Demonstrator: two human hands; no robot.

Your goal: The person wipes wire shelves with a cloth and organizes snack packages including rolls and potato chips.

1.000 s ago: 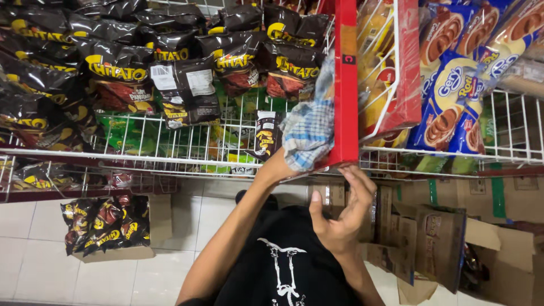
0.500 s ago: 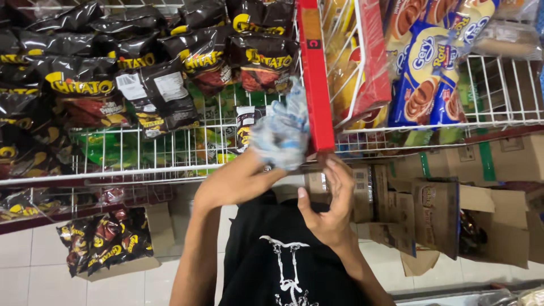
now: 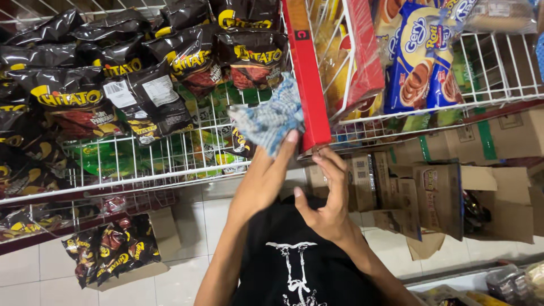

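While standing on pale floor tiles [image 3: 34,272] before white wire shelving [image 3: 141,170], judged mid-wipe. Left of the grip, black snack bags [image 3: 68,96]; right of it, blue biscuit packs [image 3: 422,62]; below right, cardboard boxes [image 3: 442,198]. Red divider panel [image 3: 306,85] touching the grip's right side. Left hand [image 3: 263,181] clamped on a blue checked cloth [image 3: 269,119], pressed against that panel. Right hand [image 3: 328,204] loose, uncurled, touching the panel's lower end. Next stroke probably calls for steady pressure along the panel.

The person wears a black T-shirt [image 3: 300,266] with a white line drawing printed on the chest, arms bare.
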